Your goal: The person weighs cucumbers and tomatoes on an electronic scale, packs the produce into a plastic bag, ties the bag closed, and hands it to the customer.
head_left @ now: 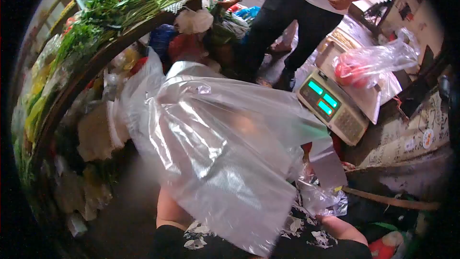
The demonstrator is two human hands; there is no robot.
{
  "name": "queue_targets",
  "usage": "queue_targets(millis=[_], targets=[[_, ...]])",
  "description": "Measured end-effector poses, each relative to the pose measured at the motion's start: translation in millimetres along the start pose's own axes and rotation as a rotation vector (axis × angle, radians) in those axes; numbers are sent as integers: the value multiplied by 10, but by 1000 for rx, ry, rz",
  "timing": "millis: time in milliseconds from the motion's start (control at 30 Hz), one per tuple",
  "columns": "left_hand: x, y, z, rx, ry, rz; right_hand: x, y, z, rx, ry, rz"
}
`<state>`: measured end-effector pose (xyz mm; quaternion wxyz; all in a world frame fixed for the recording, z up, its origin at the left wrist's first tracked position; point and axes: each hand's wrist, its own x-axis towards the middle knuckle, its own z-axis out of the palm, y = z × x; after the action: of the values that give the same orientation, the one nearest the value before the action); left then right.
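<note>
Okay, so the red produce was already bagged atop the digital scale, readouts lit. Big clear plastic bag spread out by the scale's left edge, hiding both hands; couldn't tell either grip or what remained.

On my feed, a large, clear, glossy plastic bag spreads slantwise across mid-view, creased, its upper left bunched into folds.

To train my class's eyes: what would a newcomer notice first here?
Shiny clear plastic spreads across the middle. To its right, a scale glows with blue-green displays, beside a see-through bag holding something red. Leafy greens are heaped at upper left.
</note>
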<state>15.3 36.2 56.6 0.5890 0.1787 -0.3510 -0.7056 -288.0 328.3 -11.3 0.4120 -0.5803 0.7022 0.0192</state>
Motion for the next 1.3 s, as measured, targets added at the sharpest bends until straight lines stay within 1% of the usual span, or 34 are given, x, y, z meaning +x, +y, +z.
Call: queue_targets(millis=[133,167,200,233,267,300,333,367,400,433,533,567,600,667,700,767,800,833,867,900,933,967,1000,1033,1100,1133,1167,1233,1300], targets=[[166,107,45,-21,23,-2,-70,390,-633,-126,-88,64],[150,124,47,-26,25,-7,-139,549,-758,-154,-108,84],[259,132,90,-32,26,-12,-276,880,-908,-181,-126,104],[158,92,126,-37,30,-17,-244,780,-966,-210,-147,123],[180,88,158,-44,36,-23,-326,702,-1206,-200,171,54],[163,95,164,-52,40,-30,-280,357,-1631,-361,312,-243],[273,75,231,-62,41,-37,-229,-19,-1963,-264,441,-33],[291,113,212,-73,40,-43,-145,-237,-2238,-86,627,-260],[266,79,264,-84,38,-49,-107,-469,-2478,84,626,-220],[290,85,283,-96,32,-55,55,-773,-2574,392,669,-406],[308,58,393,-124,4,-64,636,-1520,-2761,415,438,-506],[282,45,418,-134,-2,-66,1017,-1559,-2710,450,317,-568],[254,55,408,-146,-7,-66,1390,-1598,-2639,479,147,-607],[352,55,459,-169,-13,-60,1672,-1943,-2528,463,-158,-639],[294,79,416,-177,-17,-58,2027,-1904,-2386,415,-279,-757],[385,79,409,-187,-22,-52,2359,-1961,-2587,313,-223,-718],[351,39,380,-192,80,-125,2515,-1969,-2796,310,-225,-717],[309,-5,333,-196,183,-200,2688,-1942,-3120,529,50,-429],[275,-102,233,-155,159,-268,2901,-1864,-3503,730,323,-126],[251,-199,163,-124,72,-324,3507,-1389,-3933,1026,300,-337],[193,-361,46,-191,22,-421,3367,-1464,-4166,1143,503,-325],[134,-494,-43,-259,-33,-515,3390,-1351,-4423,1255,517,-372],[65,-545,-42,-207,-28,-561,3530,-1197,-4635,1351,463,-439],[31,-569,-20,-157,-21,-607,3315,-1353,-4613,1357,566,-491],[38,-566,-4,-143,-14,-609,3248,-1452,-4690,1528,576,-493],[54,-568,-33,-173,-23,-615,3255,-1438,-4742,1556,521,-574],[65,-572,-50,-202,-31,-620,3287,-1435,-4777,1555,524,-568],[91,-574,-56,-204,-20,-644,3354,-1425,-4840,1686,518,-614],[114,-561,-50,-205,-13,-667,3447,-1416,-4871,1666,546,-573]])
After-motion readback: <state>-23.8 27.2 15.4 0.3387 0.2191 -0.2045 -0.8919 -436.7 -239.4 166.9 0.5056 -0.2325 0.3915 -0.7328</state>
